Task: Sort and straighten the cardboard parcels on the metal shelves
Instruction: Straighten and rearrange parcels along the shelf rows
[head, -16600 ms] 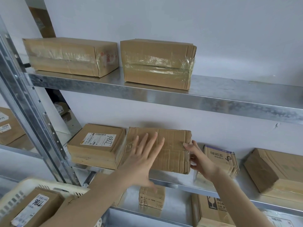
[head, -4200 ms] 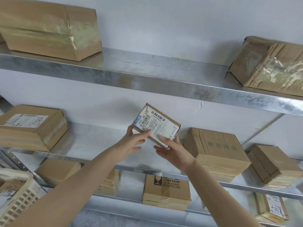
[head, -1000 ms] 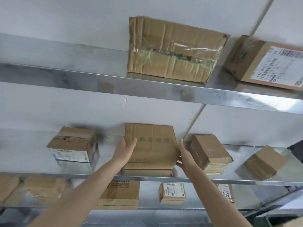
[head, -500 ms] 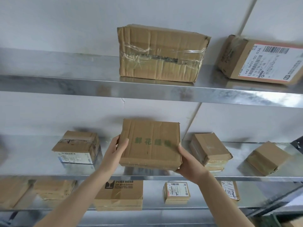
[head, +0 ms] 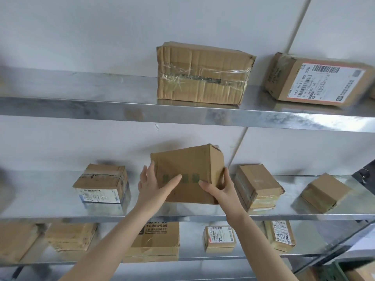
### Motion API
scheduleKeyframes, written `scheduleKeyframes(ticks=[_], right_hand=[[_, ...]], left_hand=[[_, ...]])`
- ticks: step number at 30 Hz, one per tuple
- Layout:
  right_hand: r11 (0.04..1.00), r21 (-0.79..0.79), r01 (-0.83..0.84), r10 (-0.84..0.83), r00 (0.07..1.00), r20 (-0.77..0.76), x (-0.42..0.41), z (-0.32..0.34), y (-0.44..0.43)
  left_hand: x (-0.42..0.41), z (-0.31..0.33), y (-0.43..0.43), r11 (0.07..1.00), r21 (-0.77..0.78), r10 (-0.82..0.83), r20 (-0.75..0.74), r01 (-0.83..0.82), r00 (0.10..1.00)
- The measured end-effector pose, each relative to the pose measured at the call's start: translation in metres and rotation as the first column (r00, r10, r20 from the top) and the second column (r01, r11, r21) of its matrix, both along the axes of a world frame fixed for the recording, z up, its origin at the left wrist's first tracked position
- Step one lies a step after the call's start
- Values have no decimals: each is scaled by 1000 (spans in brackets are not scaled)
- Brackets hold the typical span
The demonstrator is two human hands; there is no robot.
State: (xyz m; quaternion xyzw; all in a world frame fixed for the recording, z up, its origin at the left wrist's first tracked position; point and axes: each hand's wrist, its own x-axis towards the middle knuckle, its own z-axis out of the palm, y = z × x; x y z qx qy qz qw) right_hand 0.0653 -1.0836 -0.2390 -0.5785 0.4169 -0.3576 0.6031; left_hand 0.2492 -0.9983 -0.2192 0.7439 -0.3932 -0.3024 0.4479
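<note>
A flat brown cardboard parcel with faint green print (head: 188,169) is tilted up above the middle metal shelf (head: 60,217), held between both hands. My left hand (head: 154,185) grips its left edge, thumb across the front face. My right hand (head: 220,189) grips the lower right corner, thumb on the front and fingers round the side. On the same shelf stand a labelled parcel (head: 101,184) to the left and two small parcels (head: 257,186) (head: 324,192) to the right.
The upper shelf (head: 81,110) carries a taped, crumpled parcel (head: 200,75) and a labelled box (head: 320,82) at the right. Several parcels, such as a printed box (head: 156,242), sit on the lower shelf. A white wall lies behind.
The parcel lay on the middle shelf a second ago; both hands have lifted it and tipped it up, its right end turned toward me. My thumbs now lie across its front.
</note>
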Motion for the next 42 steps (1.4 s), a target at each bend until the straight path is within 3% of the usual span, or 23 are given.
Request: scheduleKeyframes(ticks=[5,10,12,15,17,20,27,29,31,33,36,39,42], right_hand=[[966,-223,131,-179,961,-209,9,7,27],[891,-446,81,-267,890,-371,17,10,53],[903,-429,27,-170,939,-298,12,13,58],[961,-275,30,-40,999,-28,1,21,64],[984,-169,62,-36,988,149,-5,25,63],[991,-94,91,-62,957,283,-10,23,55],[990,135,38,-99,871,481,-8,13,49],[962,273,-12,-118,883,455,-10,9,43],[921,360,-151,-16,907,422,-12,9,42],[857,380,-348,151,874,462,-11,14,48],[746,354,-565,265,738,620,-3,15,57],[742,249,-622,295,637,713,6,9,59],[772,211,-600,313,647,695,10,7,57]], left_hand=[[-17,16,-1,994,-26,-110,-171,107,979],[-40,24,-4,986,-32,-169,-185,166,968],[-38,23,-5,983,-104,-168,-207,149,964],[-32,25,-1,961,-250,-187,-274,118,943],[-32,27,5,948,-292,-211,-290,124,933],[-34,26,14,937,-322,-226,-274,133,935],[-35,26,27,909,-378,-267,-197,178,944],[-33,30,31,911,-368,-280,-218,188,935],[-31,33,34,910,-368,-289,-228,193,930],[-30,35,36,905,-371,-308,-227,211,924],[-30,36,40,902,-362,-331,-229,236,915],[-28,34,44,903,-342,-341,-204,260,917],[-22,32,47,910,-324,-328,-183,258,927]])
